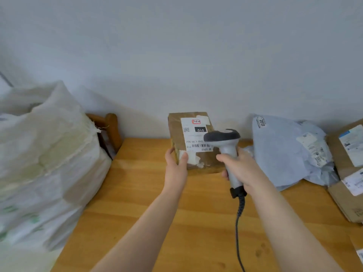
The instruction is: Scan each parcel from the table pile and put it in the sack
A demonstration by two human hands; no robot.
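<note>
A brown cardboard parcel [177,134] with a white shipping label is tilted up over the wooden table [147,203]. My left hand [175,167] grips its lower left corner, thumb on the front face. My right hand [240,167] grips the handle of a grey barcode scanner [225,140], whose dark head points at the label's barcode. The big white woven sack [45,158] stands to the left of the table. A pale blue poly-bag parcel [284,150] and cardboard boxes [347,169] lie on the table's right side.
The scanner's coiled cable [238,228] hangs down over the table toward me. A wooden chair back [111,130] shows between the sack and the table. A pale wall runs behind everything.
</note>
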